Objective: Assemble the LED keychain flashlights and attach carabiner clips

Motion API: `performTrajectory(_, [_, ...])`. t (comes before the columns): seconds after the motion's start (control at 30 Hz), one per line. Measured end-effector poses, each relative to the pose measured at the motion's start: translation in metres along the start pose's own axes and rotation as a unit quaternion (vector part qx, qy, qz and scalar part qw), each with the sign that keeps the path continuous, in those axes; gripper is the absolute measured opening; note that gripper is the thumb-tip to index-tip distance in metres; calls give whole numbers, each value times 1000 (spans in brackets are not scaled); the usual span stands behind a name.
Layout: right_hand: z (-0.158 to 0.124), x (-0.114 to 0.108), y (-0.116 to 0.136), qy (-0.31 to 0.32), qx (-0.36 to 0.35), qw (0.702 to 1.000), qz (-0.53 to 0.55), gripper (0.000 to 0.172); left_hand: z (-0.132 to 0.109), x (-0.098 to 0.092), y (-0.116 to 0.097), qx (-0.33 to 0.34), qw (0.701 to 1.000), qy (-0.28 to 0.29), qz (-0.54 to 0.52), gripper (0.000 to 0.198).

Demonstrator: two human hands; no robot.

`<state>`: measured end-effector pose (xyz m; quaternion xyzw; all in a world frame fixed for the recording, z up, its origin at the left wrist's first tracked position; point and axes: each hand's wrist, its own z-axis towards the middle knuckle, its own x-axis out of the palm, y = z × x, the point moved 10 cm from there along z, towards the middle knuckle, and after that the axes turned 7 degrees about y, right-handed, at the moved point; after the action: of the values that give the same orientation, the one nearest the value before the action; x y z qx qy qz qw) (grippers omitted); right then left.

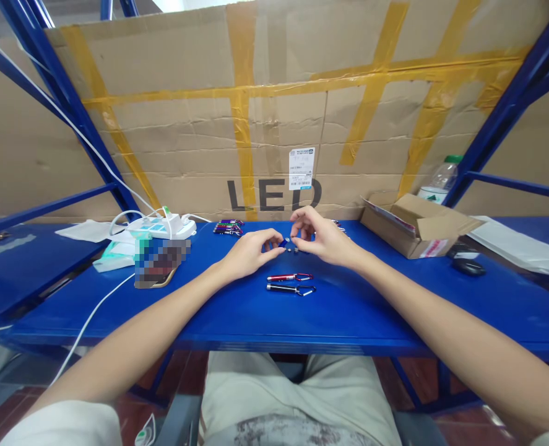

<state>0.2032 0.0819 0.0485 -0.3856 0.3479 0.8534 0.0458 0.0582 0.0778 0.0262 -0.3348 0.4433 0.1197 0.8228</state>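
My left hand (250, 251) pinches a small blue keychain flashlight (282, 243) just above the blue table (348, 316). My right hand (323, 238) hovers beside it, fingers curled in a pinch over small dark parts (296, 250) lying on the table; what it holds is too small to make out. A red keychain flashlight (289, 277) and a black one (291, 289), each with a carabiner, lie side by side in front of my hands. A pile of more coloured flashlights (228, 227) lies behind my left hand.
An open cardboard box (416, 229) stands at the right, a black mouse (468, 267) beside it and a plastic bottle (441, 178) behind. A white power strip (163, 226) with cables and a teal packet (116, 255) sit at the left. A taped cardboard wall marked LED closes the back.
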Motion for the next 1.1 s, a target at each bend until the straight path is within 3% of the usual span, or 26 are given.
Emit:
performTrajectory(0.37, [-1, 6, 14, 20, -12, 998, -56, 46, 0, 4, -2, 6, 999, 13, 33, 19])
performTrajectory(1.1, [-1, 8, 12, 29, -12, 995, -98, 44, 0, 4, -1, 4, 999, 22, 44, 20])
